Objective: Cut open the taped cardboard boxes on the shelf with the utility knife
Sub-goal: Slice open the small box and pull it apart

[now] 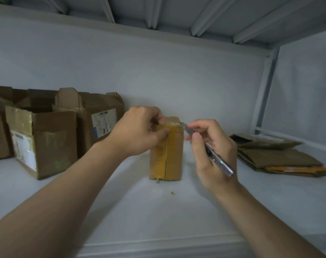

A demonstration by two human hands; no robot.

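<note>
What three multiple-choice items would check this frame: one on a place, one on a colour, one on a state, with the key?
1. Relative to the small box, the flattened cardboard lies:
A. to its left
B. on top of it
C. to its right

2. The tape on the small box is:
A. yellow-brown
B. blue
C. red

3. The utility knife is:
A. lying unheld
B. held in the right hand
C. held in the left hand

Key:
1. C, the pile lies far right.
2. A, yellow-brown strips cover its front.
3. B, the right hand's fingers curl round the handle, while the left hand grips the box top.
</note>
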